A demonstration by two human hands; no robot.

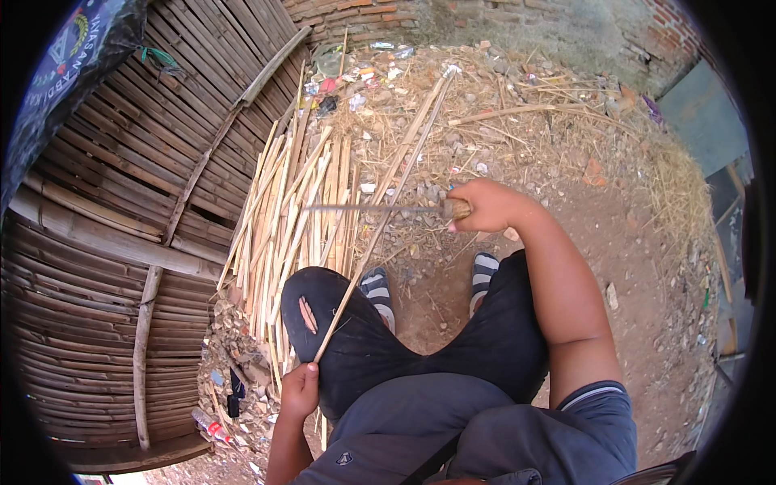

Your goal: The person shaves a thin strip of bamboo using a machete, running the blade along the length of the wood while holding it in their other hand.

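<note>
My left hand [301, 390] is closed around the near end of a long, thin bamboo strip [343, 305], beside my left knee. From there the strip slants away over my thigh to the rubble ahead. My right hand [489, 204] grips the wooden handle of a long-bladed knife [372, 208], held out in front of my feet. Its blade appears as a thin, slightly blurred line pointing left across the strip; whether the two touch I cannot tell. A pile of split bamboo strips [279, 218] lies left of my knees, partly under the blade's tip.
A bamboo slat wall [89, 170] rises close on the left, and a brick wall [533, 36] stands at the back. Straw [675, 178], stones and litter cover the ground. A plastic bottle [212, 424] lies at lower left. Grey sheets [695, 113] lean at the right.
</note>
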